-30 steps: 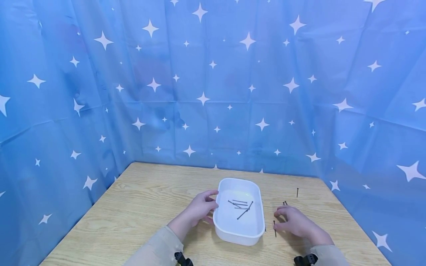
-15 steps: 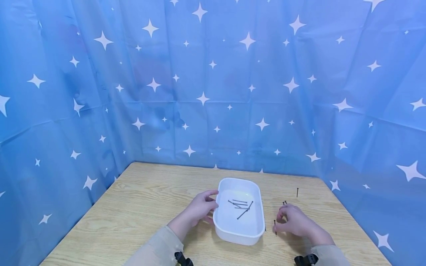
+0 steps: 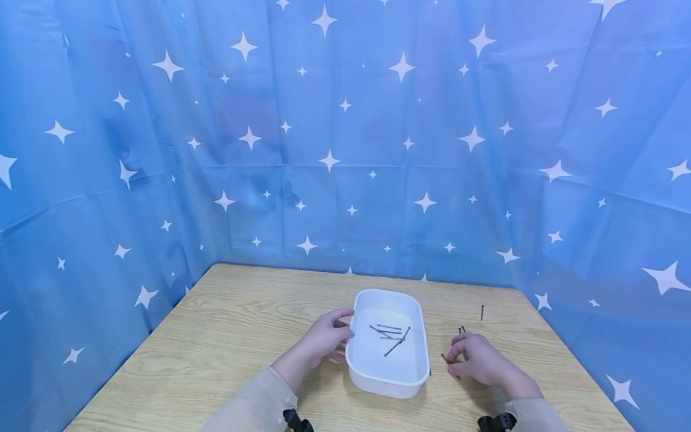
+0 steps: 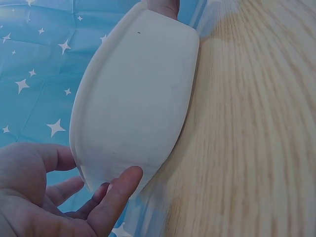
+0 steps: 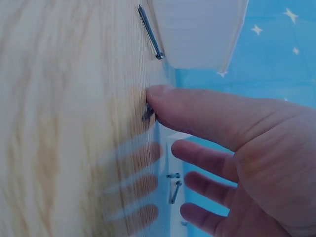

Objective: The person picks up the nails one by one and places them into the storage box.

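Observation:
A white plastic tray (image 3: 372, 363) stands on the wooden table with several dark nails (image 3: 390, 332) lying inside. My left hand (image 3: 326, 337) rests against the tray's left side, its loosely spread fingers touching the rim and the outer wall (image 4: 128, 98). To the right of the tray, my right hand (image 3: 480, 360) is low over the table, with thumb and forefinger drawn together at a single nail (image 5: 148, 112). That nail slants under the fingertips, and much of it is hidden by the thumb. The other right fingers (image 5: 205, 155) are spread and hold nothing.
One nail (image 5: 150, 32) lies close along the tray's right wall. Two more nails (image 3: 461, 329) lie just beyond the right hand, and another nail (image 3: 482, 312) farther back. A blue star-printed curtain (image 3: 345, 180) encloses the table (image 3: 259, 300).
The right thumb and forefinger have closed together at the nail, which has turned from nearly straight to slanted. The left hand and the tray have stayed in place.

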`<state>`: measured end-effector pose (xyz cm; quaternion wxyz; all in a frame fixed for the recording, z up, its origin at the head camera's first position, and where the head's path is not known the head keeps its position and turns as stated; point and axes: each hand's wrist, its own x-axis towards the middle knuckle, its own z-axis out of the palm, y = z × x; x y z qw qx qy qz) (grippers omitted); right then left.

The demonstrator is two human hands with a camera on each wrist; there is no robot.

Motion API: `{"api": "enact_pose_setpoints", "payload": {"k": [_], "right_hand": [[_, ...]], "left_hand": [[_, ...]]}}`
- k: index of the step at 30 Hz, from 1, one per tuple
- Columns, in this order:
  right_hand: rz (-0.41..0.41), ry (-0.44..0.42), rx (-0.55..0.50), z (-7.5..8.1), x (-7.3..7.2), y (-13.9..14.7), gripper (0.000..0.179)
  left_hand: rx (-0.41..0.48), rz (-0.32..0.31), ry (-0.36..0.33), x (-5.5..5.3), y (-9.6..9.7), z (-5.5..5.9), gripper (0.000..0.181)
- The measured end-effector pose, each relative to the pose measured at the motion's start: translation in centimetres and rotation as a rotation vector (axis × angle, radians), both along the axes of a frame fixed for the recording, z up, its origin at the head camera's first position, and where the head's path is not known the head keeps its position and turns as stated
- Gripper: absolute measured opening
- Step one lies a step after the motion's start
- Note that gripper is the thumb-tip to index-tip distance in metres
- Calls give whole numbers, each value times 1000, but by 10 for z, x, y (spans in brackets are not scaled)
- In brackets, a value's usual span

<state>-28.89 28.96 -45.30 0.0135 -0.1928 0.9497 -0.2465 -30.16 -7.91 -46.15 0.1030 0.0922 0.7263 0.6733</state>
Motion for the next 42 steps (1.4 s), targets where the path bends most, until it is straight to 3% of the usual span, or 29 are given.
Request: {"api": "enact_pose_setpoints", "payload": {"k": [33,42], "right_hand": [[1,-25,-2,-6,-2,7,19],[59,35,0,-6,-3,11,16]], "left_hand": [[-11,-2,-2,0,-1,-1,64],[-13,-5,-11,0,-2,0,62]]}}
